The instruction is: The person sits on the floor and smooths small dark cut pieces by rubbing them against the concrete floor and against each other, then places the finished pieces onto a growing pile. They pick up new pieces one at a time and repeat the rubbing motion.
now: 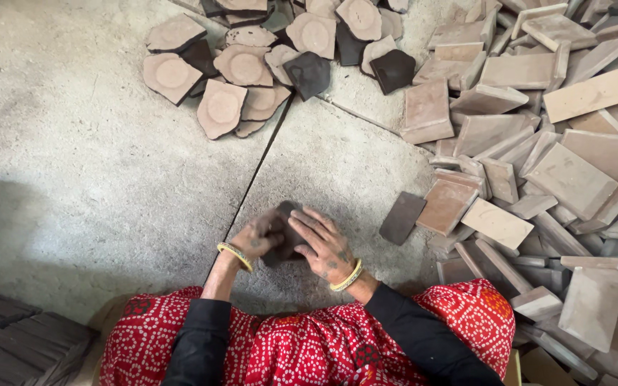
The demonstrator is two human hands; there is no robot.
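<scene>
Thing in hand: a dark brown, flat slab of damp-looking clay [285,239], low over the grey concrete floor [73,179], just in front of the person's lap.
Left hand: the left hand [255,238] grips the slab's left edge, fingers curled and clamped on it.
Right hand: the right hand [325,244] lies over the slab's right side, fingers spread and pressed onto its face.
Handling: it looks dense and fairly heavy, matte rather than slippery, and probably soft enough to dent or crack at the corners; a hold on 2 opposite edges seems safest.
Nearest loose piece: 1 dark rectangular clay tile [402,217] lies on the floor just right of the hands.
Right side: a heap of pale tan rectangular clay tiles [574,179], hard-edged, dusty, tumbled at all angles.
Top: a pile of reddish-brown pentagonal clay pieces with round pressed hollows [241,68], some darker.
Bottom left: a stack of dark grey flat slabs [16,339].
Floor: rough and speckled, split by a thin joint.
</scene>
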